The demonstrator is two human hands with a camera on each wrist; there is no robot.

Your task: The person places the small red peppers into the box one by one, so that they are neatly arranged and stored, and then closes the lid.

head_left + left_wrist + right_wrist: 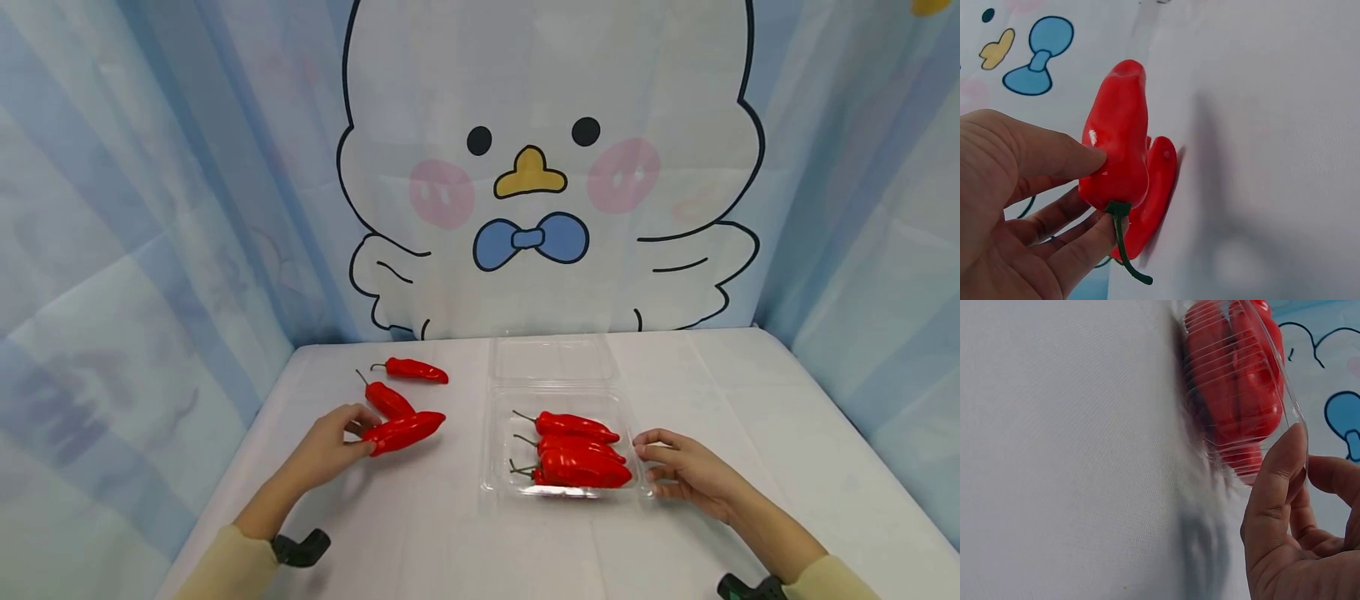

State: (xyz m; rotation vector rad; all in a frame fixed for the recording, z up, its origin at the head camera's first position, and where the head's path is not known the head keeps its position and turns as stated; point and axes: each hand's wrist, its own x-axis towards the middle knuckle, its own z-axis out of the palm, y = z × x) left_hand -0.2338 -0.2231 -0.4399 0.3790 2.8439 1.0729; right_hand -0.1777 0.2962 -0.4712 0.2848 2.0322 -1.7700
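Observation:
My left hand (pixel 330 446) pinches a red chili pepper (pixel 407 432) between thumb and fingers, raised a little off the table. In the left wrist view its green stem (pixel 1121 240) points toward the wrist. Two more peppers lie just beyond that hand: a nearer chili (pixel 390 402) and a farther chili (pixel 416 370). A clear plastic clamshell box (pixel 495 442) sits to the right, lid folded back, holding several red chilies (pixel 577 468) side by side. At the box's right edge, my right hand (pixel 690 473) grips the rim (pixel 1300 425) between thumb and fingers.
The box's clear lid (pixel 553 360) lies flat behind it. A white cloth (pixel 420 542) covers the table. Printed curtains (pixel 540 292) hang close behind and at both sides. Each wrist wears a dark camera mount (pixel 302 548).

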